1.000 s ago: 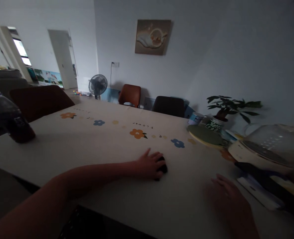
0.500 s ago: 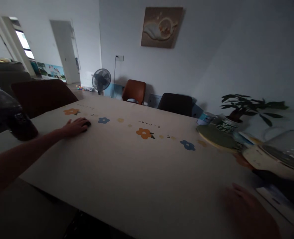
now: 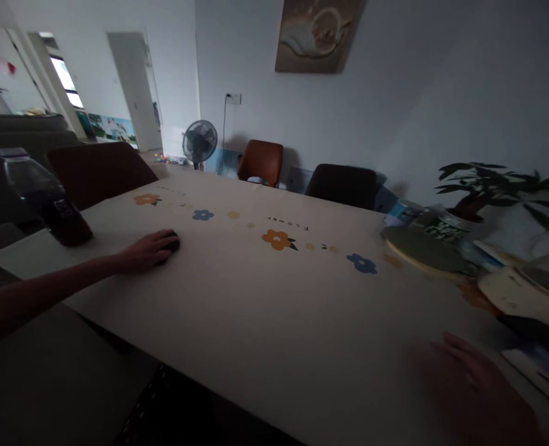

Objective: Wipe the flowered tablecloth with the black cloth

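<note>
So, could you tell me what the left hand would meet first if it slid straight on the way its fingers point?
Probably nothing soon: the left hand, over a small dark object, points right along bare tablecloth; the orange flower print lies roughly ahead, though depth is unclear.

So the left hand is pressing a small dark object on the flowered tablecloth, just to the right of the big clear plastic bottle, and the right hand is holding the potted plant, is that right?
Not quite. The head view shows the right hand resting flat on the flowered tablecloth, holding nothing; the potted plant stands well beyond it. The left hand does cover a small dark object right of the big clear plastic bottle.
</note>
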`<state>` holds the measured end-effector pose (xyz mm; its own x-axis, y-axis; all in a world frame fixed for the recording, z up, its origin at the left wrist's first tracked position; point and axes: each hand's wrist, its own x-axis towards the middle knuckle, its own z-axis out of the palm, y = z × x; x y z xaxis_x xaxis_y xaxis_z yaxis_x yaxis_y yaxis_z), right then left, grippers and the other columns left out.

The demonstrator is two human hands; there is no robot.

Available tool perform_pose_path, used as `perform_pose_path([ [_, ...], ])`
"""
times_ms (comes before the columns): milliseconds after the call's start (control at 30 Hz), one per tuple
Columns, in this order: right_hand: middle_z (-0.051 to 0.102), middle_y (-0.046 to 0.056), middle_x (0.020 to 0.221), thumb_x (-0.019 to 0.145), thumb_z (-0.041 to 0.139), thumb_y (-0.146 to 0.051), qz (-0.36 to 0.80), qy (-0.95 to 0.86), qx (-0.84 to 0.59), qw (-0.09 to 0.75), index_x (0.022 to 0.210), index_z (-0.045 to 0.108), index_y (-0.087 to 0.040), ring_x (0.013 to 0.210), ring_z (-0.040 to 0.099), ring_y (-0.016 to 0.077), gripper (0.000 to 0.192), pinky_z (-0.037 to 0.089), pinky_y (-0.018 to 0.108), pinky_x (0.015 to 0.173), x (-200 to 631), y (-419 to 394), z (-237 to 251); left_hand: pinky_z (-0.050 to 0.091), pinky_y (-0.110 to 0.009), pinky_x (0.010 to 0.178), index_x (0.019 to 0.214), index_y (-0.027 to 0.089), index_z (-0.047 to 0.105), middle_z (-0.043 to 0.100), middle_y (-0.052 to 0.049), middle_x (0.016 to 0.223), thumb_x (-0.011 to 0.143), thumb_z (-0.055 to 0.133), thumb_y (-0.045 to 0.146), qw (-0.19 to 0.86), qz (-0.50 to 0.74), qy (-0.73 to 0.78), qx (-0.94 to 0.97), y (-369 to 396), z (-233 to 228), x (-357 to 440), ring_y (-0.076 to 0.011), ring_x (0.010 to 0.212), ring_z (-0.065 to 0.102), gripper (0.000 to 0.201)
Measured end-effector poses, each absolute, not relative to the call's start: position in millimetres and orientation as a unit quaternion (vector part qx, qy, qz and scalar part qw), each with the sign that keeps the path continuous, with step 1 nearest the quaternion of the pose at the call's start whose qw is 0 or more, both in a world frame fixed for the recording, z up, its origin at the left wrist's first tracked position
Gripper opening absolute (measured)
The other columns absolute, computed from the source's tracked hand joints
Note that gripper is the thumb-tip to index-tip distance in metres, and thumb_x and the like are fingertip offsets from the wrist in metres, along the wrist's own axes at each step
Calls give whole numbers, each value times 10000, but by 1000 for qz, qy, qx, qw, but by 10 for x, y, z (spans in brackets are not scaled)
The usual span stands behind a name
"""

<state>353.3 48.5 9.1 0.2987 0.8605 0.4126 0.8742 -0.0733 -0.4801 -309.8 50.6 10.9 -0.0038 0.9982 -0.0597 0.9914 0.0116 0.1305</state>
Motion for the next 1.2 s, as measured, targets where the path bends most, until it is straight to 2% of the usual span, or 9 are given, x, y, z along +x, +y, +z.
perform_pose_path([
  [67, 709, 73, 1218, 652, 401, -655, 28, -583, -730, 356, 799, 654, -315, 1118, 669, 331, 449, 534, 495, 928, 3479, 457, 128, 215, -434, 1239, 1495, 233, 421, 196, -52, 1648, 915, 358, 516, 85, 22, 676, 732, 257, 118, -2733, -299, 1506, 217, 648],
  [167, 693, 102, 1232, 638, 398, -651, 52, -579, -723, 373, 809, 646, -285, 1151, 647, 333, 474, 537, 487, 903, 3411, 409, 186, 225, -499, 1235, 1515, 243, 394, 152, -84, 1651, 901, 445, 584, 111, 22, 619, 778, -40, 176, -2111, -329, 1519, 169, 704],
  [400, 673, 169, 1233, 785, 389, -559, 9, -623, -669, 406, 873, 638, -221, 1175, 625, 306, 429, 498, 448, 956, 3385, 353, 211, 191, -552, 1239, 1528, 193, 355, 103, -179, 1639, 853, 582, 640, 135, 42, 456, 878, -257, 216, -614, -358, 1525, 91, 841],
  [567, 672, 180, 1218, 792, 396, -541, 14, -611, -668, 424, 875, 627, -217, 1159, 627, 285, 407, 517, 401, 892, 3387, 348, 235, 248, -489, 1224, 1415, 91, 462, 305, -245, 1561, 877, 546, 653, 80, 129, 331, 931, -117, 159, 614, -374, 1477, 263, 783],
  [667, 671, 194, 1219, 767, 398, -536, 19, -589, -677, 441, 881, 621, -202, 1179, 615, 301, 418, 480, 431, 982, 3415, 353, 256, 331, -437, 1157, 1274, 51, 567, 472, -237, 1412, 909, 524, 583, 35, 142, 275, 950, 15, 163, 1356, -350, 1354, 426, 647],
  [800, 659, 206, 1255, 742, 396, -522, 38, -534, -714, 451, 911, 628, -180, 1209, 599, 311, 446, 414, 424, 1068, 3457, 346, 283, 417, -414, 1020, 1170, 61, 641, 596, -182, 1182, 930, 509, 514, 25, 163, 230, 959, 151, 141, 2001, -313, 1169, 516, 529],
  [967, 666, 184, 1263, 708, 390, -549, 43, -521, -727, 446, 871, 623, -198, 1139, 632, 312, 452, 454, 424, 993, 3424, 340, 308, 432, -389, 1006, 1174, 65, 636, 605, -161, 1187, 925, 535, 491, 24, 161, 206, 965, 139, 160, 1917, -290, 1144, 529, 504],
  [1100, 674, 162, 1258, 682, 389, -602, 54, -531, -729, 429, 837, 621, -221, 1039, 663, 306, 473, 492, 423, 872, 3396, 342, 326, 416, -355, 1068, 1202, 64, 591, 578, -156, 1272, 917, 545, 458, 8, 157, 216, 964, -27, 234, 1272, -273, 1221, 508, 489],
  [1200, 664, 157, 1278, 672, 379, -632, 61, -533, -734, 417, 842, 630, -220, 1071, 659, 308, 511, 494, 417, 877, 3412, 340, 320, 338, -353, 1172, 1267, 92, 556, 524, -154, 1387, 929, 528, 440, 21, 146, 274, 950, -187, 243, 587, -270, 1336, 452, 485],
])
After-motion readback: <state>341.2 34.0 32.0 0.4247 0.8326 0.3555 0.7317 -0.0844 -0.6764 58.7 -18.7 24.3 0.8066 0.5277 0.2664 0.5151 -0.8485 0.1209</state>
